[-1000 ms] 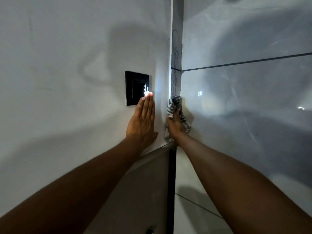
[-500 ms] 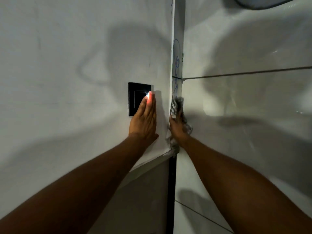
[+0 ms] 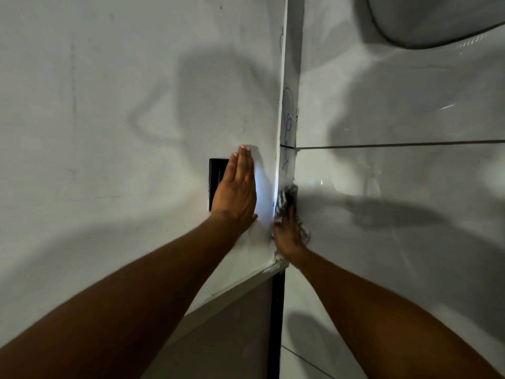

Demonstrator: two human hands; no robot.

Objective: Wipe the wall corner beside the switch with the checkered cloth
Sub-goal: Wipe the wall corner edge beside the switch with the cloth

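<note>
Checkered cloth (image 3: 285, 199), a crumpled grey-and-white rag, sits pressed into the wall corner (image 3: 287, 160) just right of the black square switch plate (image 3: 216, 181). My right hand (image 3: 288, 233) lies over it, palm pushing it against the narrow vertical strip where the two walls meet; the cloth bunches out above my fingertips and spills past the hand's right edge. I read that grip as a flat press more than a closed pinch, fingers laid on the fabric so the whole pad rubs the strip.

My left hand (image 3: 237, 192) lies flat on the left wall, fingers together and extended, holding nothing. It covers most of the switch plate, and only the plate's left edge shows. I judge it to be a brace, giving me something to lean on while the other hand scrubs, though it also risks tripping the switch.

Blue pen scribbles (image 3: 287, 124) run up the corner strip above the cloth, so I take the wiping to have ground left to cover higher up.

Left of the corner is a matte pale painted wall (image 3: 109, 105). Right of it are glossy pale tiles (image 3: 396, 187) with a dark grout line, slick and reflective. The room is dim, with strong shadows of my arms cast on both walls. Below the hands a ledge edge and a dark vertical gap run downward.
</note>
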